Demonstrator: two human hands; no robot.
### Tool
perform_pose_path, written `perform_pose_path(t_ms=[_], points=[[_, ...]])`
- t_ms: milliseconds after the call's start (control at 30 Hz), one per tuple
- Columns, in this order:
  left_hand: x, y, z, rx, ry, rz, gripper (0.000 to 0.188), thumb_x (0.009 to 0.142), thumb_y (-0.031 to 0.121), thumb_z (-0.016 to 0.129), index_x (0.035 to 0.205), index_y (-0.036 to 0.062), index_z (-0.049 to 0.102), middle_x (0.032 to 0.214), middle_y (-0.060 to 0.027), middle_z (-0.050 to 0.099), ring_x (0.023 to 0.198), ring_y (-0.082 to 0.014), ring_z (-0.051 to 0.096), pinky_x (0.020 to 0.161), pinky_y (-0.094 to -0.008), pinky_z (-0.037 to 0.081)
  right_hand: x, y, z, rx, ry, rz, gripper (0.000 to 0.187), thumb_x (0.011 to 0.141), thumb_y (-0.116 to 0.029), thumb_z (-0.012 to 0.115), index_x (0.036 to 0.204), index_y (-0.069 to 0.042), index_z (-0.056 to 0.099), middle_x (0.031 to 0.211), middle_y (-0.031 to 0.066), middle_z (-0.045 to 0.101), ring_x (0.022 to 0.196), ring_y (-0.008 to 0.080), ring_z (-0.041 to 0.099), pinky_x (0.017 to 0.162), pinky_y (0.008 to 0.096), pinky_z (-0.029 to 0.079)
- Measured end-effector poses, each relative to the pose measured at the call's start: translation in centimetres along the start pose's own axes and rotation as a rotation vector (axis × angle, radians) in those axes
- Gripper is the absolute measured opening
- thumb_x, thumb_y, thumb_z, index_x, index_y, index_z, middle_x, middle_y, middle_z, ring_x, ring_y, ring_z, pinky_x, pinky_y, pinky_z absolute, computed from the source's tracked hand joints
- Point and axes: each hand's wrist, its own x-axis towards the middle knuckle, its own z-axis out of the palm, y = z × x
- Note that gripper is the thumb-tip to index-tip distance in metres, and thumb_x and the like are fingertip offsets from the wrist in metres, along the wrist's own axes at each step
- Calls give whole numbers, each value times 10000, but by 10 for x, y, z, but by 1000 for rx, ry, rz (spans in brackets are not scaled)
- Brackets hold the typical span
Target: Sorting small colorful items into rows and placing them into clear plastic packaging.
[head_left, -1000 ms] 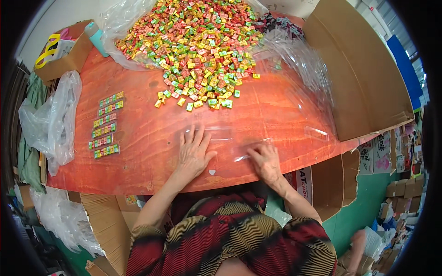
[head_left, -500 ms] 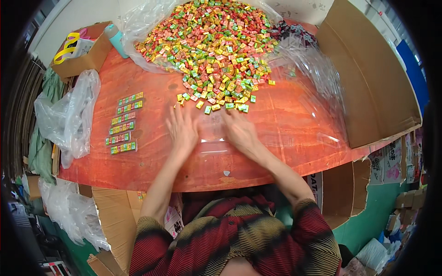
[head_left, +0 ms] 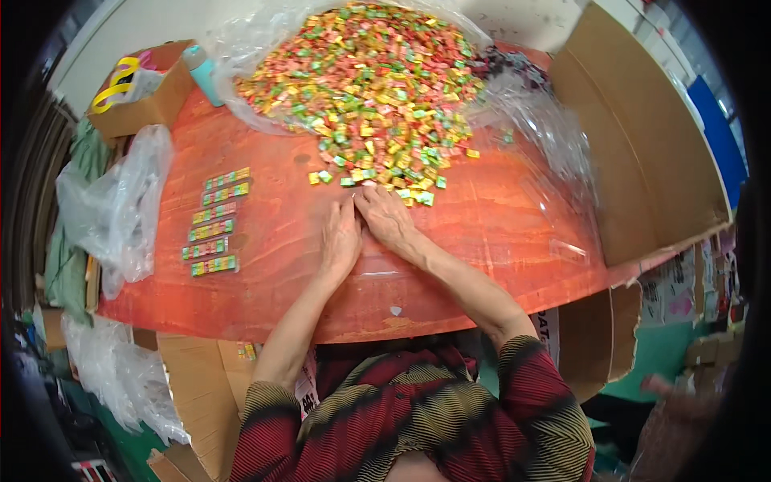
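Observation:
My left hand [head_left: 341, 236] and my right hand [head_left: 387, 215] meet at the near edge of a large heap of small colourful blocks [head_left: 377, 96]. The blocks are yellow, green, red and pink. Both hands have their fingers drawn together, the tips nearly touching. Whatever lies between the fingertips is too small and covered to make out. Under and between my forearms, a faint clear plastic edge [head_left: 384, 273] shows on the red table [head_left: 273, 297]. To the left lie several short rows of blocks [head_left: 212, 229], seemingly in clear narrow trays, stacked one below another.
At the far left stand an open carton [head_left: 144, 108] and a turquoise bottle [head_left: 202, 74]. Clear plastic bags [head_left: 128, 209] hang over the left edge. A tall cardboard flap [head_left: 642, 145] borders the right side, beside clear plastic wrap [head_left: 546, 120]. Another person's blurred hand [head_left: 662, 390] appears low right.
My hands have come together from either side of the clear plastic, the left moving right and the right moving left. Another person has entered at the lower right.

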Motion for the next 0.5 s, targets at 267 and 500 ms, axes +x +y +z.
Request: perform_pose_path(t_ms=[267,500], points=[[-50,44,-19,266,-53,239,434,787,148,565,1188,18,461,1239,-193,419,1120,-366,399,909,-461,342,-56,-7,-26,0,188,155,246,718,-148,527,944,-59,570,1021,126,522,988,298,495,786,400,415],[-99,21,-12,261,-126,353,387,839,199,517,1173,6,480,1275,-180,402,1160,-362,375,970,-488,265,-107,-35,-29,151,-105,171,278,708,-152,510,967,-78,579,896,99,508,849,268,467,783,392,391]])
